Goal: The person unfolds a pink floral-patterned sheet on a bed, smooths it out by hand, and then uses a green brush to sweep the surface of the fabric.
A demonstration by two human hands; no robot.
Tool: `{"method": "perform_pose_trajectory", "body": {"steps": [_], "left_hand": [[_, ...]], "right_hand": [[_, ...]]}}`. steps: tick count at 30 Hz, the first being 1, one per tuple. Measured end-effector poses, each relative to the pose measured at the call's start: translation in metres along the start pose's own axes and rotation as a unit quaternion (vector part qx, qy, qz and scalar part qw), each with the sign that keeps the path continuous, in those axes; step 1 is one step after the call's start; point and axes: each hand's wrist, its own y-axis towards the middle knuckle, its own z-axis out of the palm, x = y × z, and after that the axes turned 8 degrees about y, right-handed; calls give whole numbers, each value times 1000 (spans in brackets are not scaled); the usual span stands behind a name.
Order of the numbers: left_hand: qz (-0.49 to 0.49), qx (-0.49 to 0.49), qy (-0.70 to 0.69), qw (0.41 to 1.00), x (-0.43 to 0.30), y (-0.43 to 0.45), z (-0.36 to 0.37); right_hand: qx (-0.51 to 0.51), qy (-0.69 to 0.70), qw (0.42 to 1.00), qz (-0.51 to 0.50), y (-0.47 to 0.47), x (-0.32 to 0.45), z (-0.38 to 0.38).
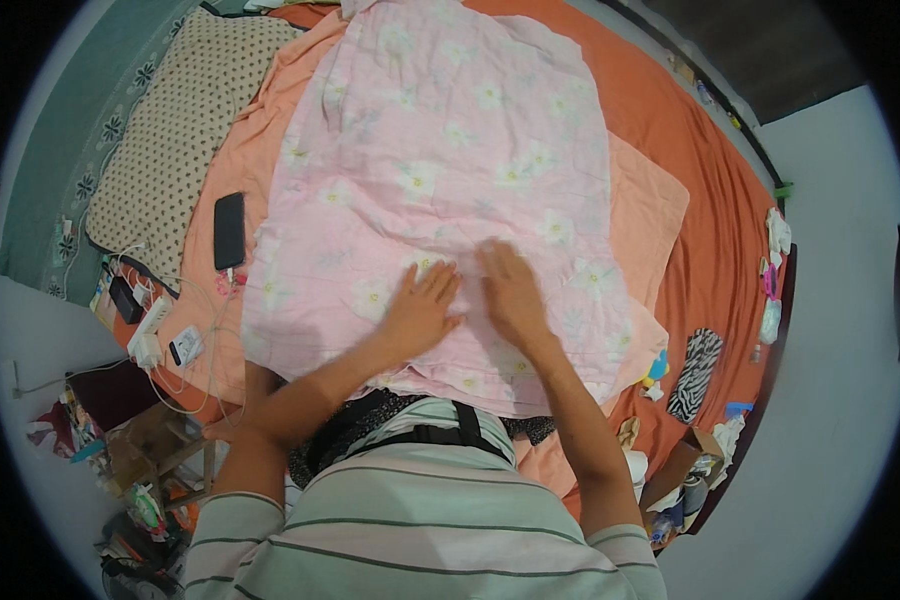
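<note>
A pink cloth with white flowers (450, 135), perhaps a blanket, lies spread out before me, with creases across its middle. My left hand (422, 311) rests palm down on its near part, fingers apart. Close to it on the right, my right hand (511, 292) is over the same cloth, slightly blurred, with nothing visible in it; whether it touches the cloth I cannot tell. The near edge of the cloth is bunched at my waist.
Under the cloth are a peach sheet (645, 195) and an orange bedsheet (712, 247). Leftward lie a patterned pillow (180, 135), a phone (229, 231) on a cable and a power strip (150, 326). On the right are a zebra-print item (695, 375) and an open cardboard box (671, 469).
</note>
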Motion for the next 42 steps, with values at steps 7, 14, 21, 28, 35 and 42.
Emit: {"method": "perform_pose_trajectory", "body": {"steps": [7,14,21,28,35,42], "left_hand": [[-92,205,-70,972,-17,-21,20],[-103,165,-81,978,-20,-24,36],[-85,243,-103,961,-13,-7,21],[-92,101,4,991,4,-5,40],[-90,24,26,995,1,-7,59],[-110,38,13,993,-1,-7,58]], "right_hand": [[219,19,963,-158,36,-12,71],[156,-279,942,104,81,-133,21],[34,-125,991,-27,72,-95,20],[158,-37,975,-152,64,-37,85],[133,-265,946,133,82,-142,25],[103,-257,921,273,35,-145,-18]]}}
